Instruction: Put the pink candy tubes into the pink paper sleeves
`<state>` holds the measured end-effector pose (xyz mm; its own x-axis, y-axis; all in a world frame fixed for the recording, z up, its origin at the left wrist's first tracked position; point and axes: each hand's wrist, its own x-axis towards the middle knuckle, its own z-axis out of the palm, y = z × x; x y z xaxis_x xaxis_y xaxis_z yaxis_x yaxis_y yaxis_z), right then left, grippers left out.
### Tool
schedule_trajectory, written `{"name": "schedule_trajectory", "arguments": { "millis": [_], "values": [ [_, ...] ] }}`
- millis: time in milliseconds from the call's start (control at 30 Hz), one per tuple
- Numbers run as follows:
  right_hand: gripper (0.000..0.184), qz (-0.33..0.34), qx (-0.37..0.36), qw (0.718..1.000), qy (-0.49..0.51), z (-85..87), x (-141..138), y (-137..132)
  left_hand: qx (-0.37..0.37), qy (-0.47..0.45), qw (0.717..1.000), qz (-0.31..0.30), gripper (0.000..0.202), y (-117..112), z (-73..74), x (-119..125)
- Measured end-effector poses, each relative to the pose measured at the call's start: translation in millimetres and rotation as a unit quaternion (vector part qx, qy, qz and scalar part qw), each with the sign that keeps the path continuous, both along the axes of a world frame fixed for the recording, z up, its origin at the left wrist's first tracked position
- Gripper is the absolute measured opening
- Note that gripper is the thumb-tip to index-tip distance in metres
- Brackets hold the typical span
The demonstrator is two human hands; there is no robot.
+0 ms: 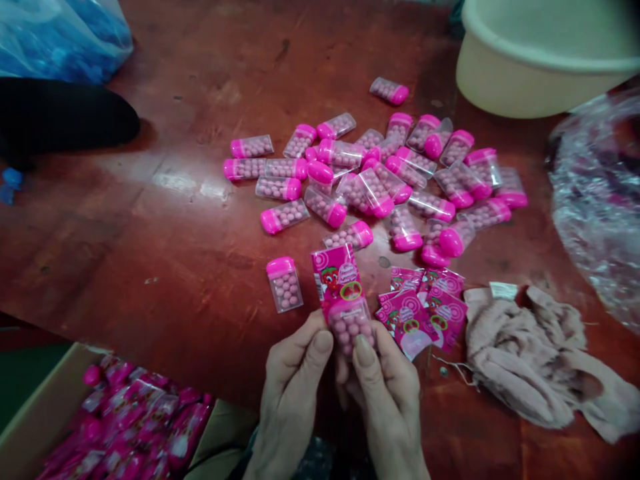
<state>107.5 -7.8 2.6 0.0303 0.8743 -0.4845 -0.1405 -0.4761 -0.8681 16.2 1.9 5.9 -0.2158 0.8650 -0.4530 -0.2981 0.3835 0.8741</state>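
Observation:
Between my two hands is a small clear candy box filled with round pink candies. A printed pink wrapper stands up beyond its upper end; how far it reaches around the box I cannot tell. My left hand pinches the left side, and my right hand presses its thumb on the front. Some fingers are hidden behind the box. Just left of the wrapper, a single candy box with a pink cap lies on the table. More printed wrappers lie flat to the right of my hands.
Many pink-capped candy boxes are scattered across the red-brown table. A crumpled cloth and clear plastic bag lie right. A cream basin stands behind. Lower left, a cardboard box holds wrapped packs; a blue-filled bag sits far left.

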Motion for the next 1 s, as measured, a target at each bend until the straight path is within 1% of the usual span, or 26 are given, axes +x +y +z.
{"name": "schedule_trajectory", "arguments": {
  "millis": [100,167,267,367,433,500,600,633,700,767,833,900,933,1000],
  "values": [
    [0.027,0.014,-0.009,0.997,0.072,0.2,0.2,3.9,0.027,0.068,0.997,-0.028,0.016,3.1,2.2,-8.4],
    [0.027,0.023,-0.014,0.995,0.097,-0.7,-0.3,4.1,0.034,0.137,0.988,-0.060,0.015,7.9,6.1,-13.1],
    [0.028,0.036,-0.018,0.995,0.092,-2.3,-0.9,2.8,0.044,0.239,0.964,-0.108,0.022,16.4,11.5,-17.7],
    [0.030,0.038,-0.018,0.996,0.079,-3.6,-2.0,1.2,0.087,0.323,0.935,-0.119,0.026,20.5,10.2,-18.3],
    [0.030,0.031,-0.017,0.996,0.077,-3.9,-3.0,0.5,0.114,0.351,0.922,-0.116,0.026,19.4,5.5,-16.2],
    [0.030,0.015,-0.008,0.999,0.048,-3.9,-3.5,0.4,0.126,0.349,0.921,-0.119,0.028,16.2,0.5,-12.7],
    [0.030,-0.011,0.014,0.999,-0.036,-3.2,-2.5,2.1,0.136,0.317,0.930,-0.123,0.028,12.1,-2.7,-8.3],
    [0.030,-0.012,0.019,0.999,-0.047,-2.9,-2.1,3.1,0.132,0.300,0.938,-0.116,0.026,11.8,-2.5,-8.1],
    [0.031,0.000,0.023,0.999,-0.022,-2.5,-1.9,4.8,0.105,0.255,0.958,-0.076,0.018,12.5,-1.2,-9.9],
    [0.034,0.014,0.025,0.999,0.019,-2.7,-2.9,4.9,0.063,0.174,0.982,-0.038,0.010,14.2,-0.8,-12.7],
    [0.036,0.021,0.021,0.999,0.029,-3.4,-4.6,2.6,0.022,0.061,0.998,-0.013,0.015,15.5,-1.8,-13.4],
    [0.036,0.023,0.012,1.000,0.006,-4.2,-6.1,-1.7,-0.016,-0.052,0.999,0.000,0.022,15.9,-2.6,-9.9],
    [0.035,0.023,0.009,1.000,-0.011,-4.6,-6.4,-4.3,-0.032,-0.093,0.995,0.010,0.023,15.7,-2.3,-6.6],
    [0.036,0.016,0.012,0.998,-0.053,-5.2,-5.7,-9.7,-0.059,-0.139,0.988,0.020,0.021,14.0,-0.1,1.7]
  ]
}}
